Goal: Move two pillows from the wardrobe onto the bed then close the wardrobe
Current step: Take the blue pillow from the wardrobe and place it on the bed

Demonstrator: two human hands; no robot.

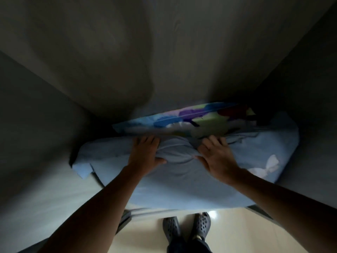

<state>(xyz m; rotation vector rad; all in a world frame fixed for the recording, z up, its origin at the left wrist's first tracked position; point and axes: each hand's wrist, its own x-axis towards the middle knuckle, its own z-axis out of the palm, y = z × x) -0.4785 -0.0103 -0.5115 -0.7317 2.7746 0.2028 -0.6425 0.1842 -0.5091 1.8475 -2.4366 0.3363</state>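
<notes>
Now left hand [145, 152] and right hand [216, 157] both clutch bunched fabric of blue pillow [182, 179] on wardrobe shelf [45, 207], patterned pillow [182, 119] behind.

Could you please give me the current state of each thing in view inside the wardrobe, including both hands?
light blue pillow: lying on the wardrobe shelf, front edge overhanging, fabric bunched at the middle.
multicoloured pillow: lying behind the blue one, untouched.
left hand: closed on the blue pillow's bunched fabric.
right hand: closed on the same bunch.
wardrobe: open, dark inside.
clogs: worn, standing on the glossy floor.
</notes>
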